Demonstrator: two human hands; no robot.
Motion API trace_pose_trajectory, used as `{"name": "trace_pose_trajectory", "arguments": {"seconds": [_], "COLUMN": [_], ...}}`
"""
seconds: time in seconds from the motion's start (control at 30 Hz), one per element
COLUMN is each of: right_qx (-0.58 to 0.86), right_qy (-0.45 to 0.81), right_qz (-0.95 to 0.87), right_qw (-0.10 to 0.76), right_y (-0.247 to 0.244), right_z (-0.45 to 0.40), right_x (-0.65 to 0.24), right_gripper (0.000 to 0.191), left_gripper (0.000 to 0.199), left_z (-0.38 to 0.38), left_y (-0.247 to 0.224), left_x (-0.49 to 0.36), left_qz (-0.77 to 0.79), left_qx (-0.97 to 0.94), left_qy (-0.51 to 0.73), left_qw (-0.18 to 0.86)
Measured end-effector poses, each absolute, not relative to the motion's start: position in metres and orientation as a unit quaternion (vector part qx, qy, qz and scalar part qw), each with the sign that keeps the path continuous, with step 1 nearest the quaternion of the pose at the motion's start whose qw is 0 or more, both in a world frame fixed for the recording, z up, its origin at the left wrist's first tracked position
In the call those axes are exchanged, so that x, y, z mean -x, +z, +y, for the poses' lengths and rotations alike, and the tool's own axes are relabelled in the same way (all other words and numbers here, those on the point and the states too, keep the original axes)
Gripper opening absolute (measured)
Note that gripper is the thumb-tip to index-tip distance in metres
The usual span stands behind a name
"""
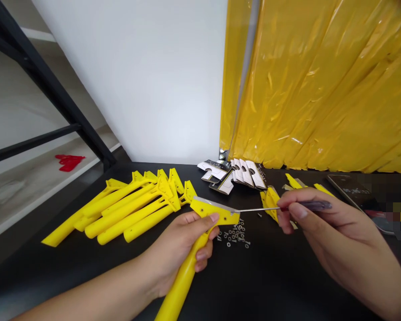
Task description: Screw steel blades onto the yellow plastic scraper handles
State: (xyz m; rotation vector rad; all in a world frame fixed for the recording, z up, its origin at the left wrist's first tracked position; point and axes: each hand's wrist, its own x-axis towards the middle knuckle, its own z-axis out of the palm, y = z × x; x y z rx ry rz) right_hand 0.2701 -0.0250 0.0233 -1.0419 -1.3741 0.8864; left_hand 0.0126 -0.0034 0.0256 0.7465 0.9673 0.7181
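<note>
My left hand [183, 249] grips the handle of a yellow plastic scraper [214, 213], whose head has a metal blade along its far edge. My right hand [324, 227] holds a slim screwdriver [263, 208] with a dark handle, and its steel shaft reaches the scraper head's right end. Just below that end lies a loose pile of small metal washers and screws [235, 236]. Several matching yellow scrapers [130, 209] lie heaped to the left. More yellow parts [270, 200] lie behind my right hand, partly hidden by it.
The black table [254, 276] carries white card-backed packets [234, 175] at the back. A dark flat object [349, 191] lies at the right. Behind hang a yellow plastic sheet [321, 89] and a white wall [147, 76]. A black metal frame [43, 76] stands left, above a red item [69, 162] on the floor.
</note>
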Motion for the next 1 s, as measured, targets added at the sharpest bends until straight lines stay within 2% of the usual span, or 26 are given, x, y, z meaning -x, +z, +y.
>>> {"name": "trace_pose_trajectory", "arguments": {"seconds": [1.0], "right_qx": [0.444], "right_qy": [0.377], "right_qz": [-0.606], "right_qw": [0.541], "right_y": [0.0218], "right_z": [-0.0296], "right_x": [-0.2652], "right_gripper": [0.01], "left_gripper": [0.038], "left_z": [-0.0063], "left_y": [0.0265], "left_x": [-0.0111], "left_qz": [0.405], "left_qx": [-0.363], "left_qy": [0.289], "left_qw": [0.788]}}
